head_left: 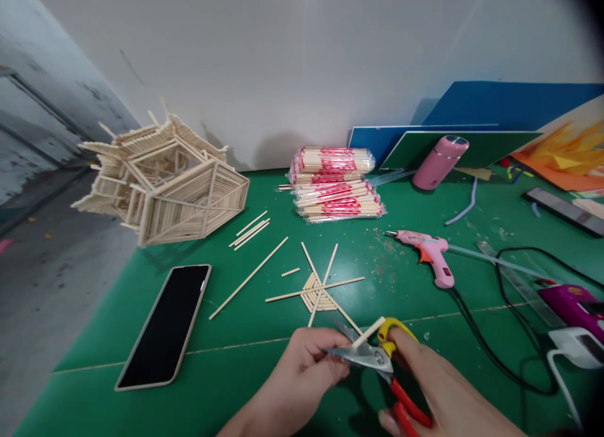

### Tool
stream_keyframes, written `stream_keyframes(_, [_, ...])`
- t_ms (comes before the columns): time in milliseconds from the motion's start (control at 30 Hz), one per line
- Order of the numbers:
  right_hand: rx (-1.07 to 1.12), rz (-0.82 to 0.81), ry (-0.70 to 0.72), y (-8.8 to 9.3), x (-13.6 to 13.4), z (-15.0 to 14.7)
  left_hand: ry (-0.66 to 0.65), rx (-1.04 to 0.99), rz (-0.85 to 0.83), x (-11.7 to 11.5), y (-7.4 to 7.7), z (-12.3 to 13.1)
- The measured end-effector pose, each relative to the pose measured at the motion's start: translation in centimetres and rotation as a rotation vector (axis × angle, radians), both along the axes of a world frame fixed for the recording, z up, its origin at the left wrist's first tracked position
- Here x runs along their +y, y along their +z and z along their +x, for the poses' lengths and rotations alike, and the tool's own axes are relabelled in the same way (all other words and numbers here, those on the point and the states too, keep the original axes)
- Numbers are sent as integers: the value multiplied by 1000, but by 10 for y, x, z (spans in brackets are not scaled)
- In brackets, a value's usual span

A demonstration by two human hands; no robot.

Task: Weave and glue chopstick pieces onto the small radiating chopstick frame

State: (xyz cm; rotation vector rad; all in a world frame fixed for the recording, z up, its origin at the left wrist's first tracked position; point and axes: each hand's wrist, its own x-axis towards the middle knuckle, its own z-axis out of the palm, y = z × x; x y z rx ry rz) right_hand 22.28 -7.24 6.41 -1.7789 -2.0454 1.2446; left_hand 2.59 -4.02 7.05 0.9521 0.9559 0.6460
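My left hand (302, 365) is closed in a pinch on a short wooden stick (369, 332) that lies between the blades of a pair of shears. My right hand (441, 387) is wrapped round the shears (377, 358), which have red and yellow handles. Just beyond the hands lies a star of crossed sticks with a partly filled fan of short sticks (318, 289) on the green table (226, 374).
A stick-built model house (165, 182) stands at the far left, a phone (165, 324) lies near left. Loose sticks (250, 232), wrapped stick bundles (335, 185), a pink glue gun (431, 251) with black cable, a pink bottle (441, 160), a ruler (519, 280) and coloured boards lie beyond.
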Motion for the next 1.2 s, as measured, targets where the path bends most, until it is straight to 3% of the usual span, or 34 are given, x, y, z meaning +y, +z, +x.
stream_keyframes(133, [57, -32, 13, 4, 0, -1, 2, -94, -164, -2, -4, 0])
stream_keyframes(400, [109, -50, -46, 10, 1, -14, 13, -236, -244, 2, -8, -1])
stream_keyframes(533, [190, -78, -102, 10, 3, -19, 6, -82, -129, 4, -6, 4])
stream_keyframes(667, [151, -8, -151, 8, 12, -10, 33, 97, 7, 3, -2, 5])
stream_keyframes(933, [-324, 200, -253, -26, 43, 26, 38, 370, 234, 7, 9, -18])
stream_keyframes(1067, [-381, 327, -262, -46, 45, 39, 84, 424, 291, 15, 13, -20])
stream_keyframes(1200, [-456, 527, -280, -49, 39, 50, 126, 527, 467, 22, 14, -25])
